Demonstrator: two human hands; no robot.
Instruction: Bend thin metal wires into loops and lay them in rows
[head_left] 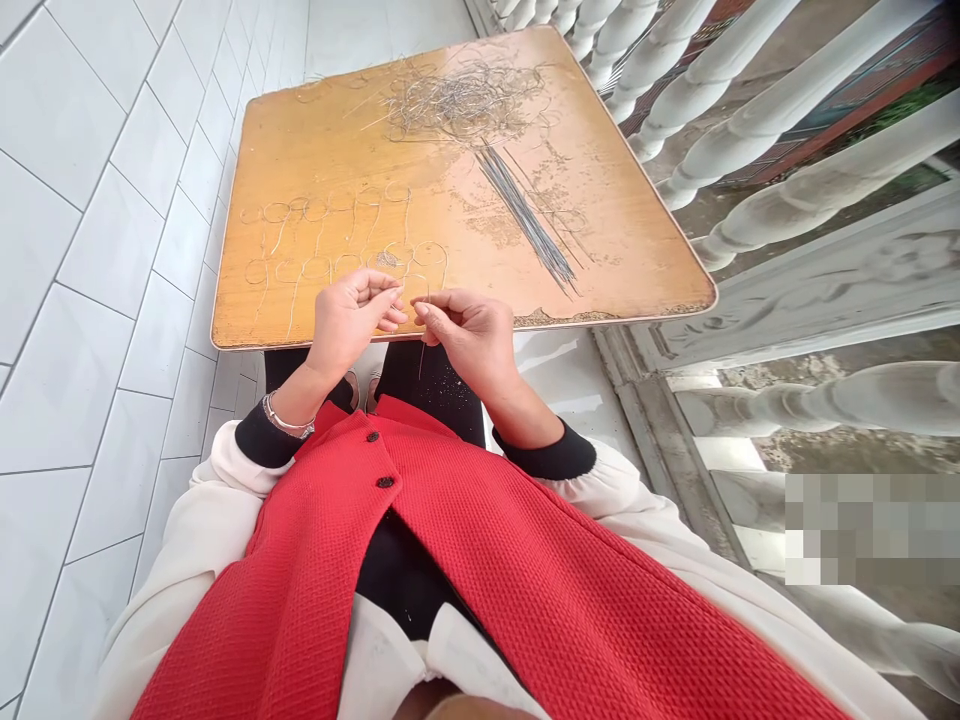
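Above the table's near edge, my left hand [352,312] and my right hand [472,330] face each other, fingertips a short gap apart. A thin wire [421,358] passes through the pinched fingers of my right hand, one end hanging below them. My left thumb and fingers are closed too, apparently on the same wire, though it is too fine to follow across the gap. Just beyond my hands lie wire pieces with round loops [330,268] in two rows on the table, and a small coiled clump of wire [387,259].
The worn orange table [315,150] bears a tangled wire heap [469,95] at its far side and a bundle of straight wires [529,215] right of centre. A white tiled wall [112,240] runs along the left, a white balustrade [720,75] along the right.
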